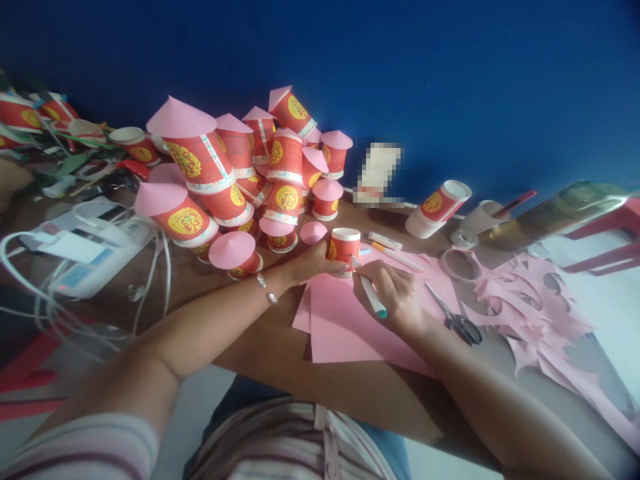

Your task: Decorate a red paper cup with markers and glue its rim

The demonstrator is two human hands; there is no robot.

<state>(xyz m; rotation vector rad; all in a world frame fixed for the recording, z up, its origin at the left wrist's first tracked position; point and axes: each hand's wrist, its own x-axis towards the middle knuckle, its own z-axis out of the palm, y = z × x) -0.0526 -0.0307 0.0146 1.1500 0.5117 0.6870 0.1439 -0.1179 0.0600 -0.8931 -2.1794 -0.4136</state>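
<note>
My left hand [315,262] is closed around a red paper cup [345,245] with a yellow emblem and white rim, steadying it from the left. In my right hand [395,293] is a marker [373,297], white with a green end, its other end close against the cup's lower side. Pink paper sheets [345,333] lie under the cup and my right hand. A small pink paper cone [313,233] sits just left of the cup. Behind the cup are a glue stick [385,241] and an orange-and-white marker [397,257].
Red cups with pink cone tops [200,167] are piled at the back left. Scissors [460,321], a tape roll [463,264] and pink paper scraps [535,300] lie to the right. Stacked cups [439,208] stand near the blue wall. White cables [167,280] and a power strip [95,260] are left.
</note>
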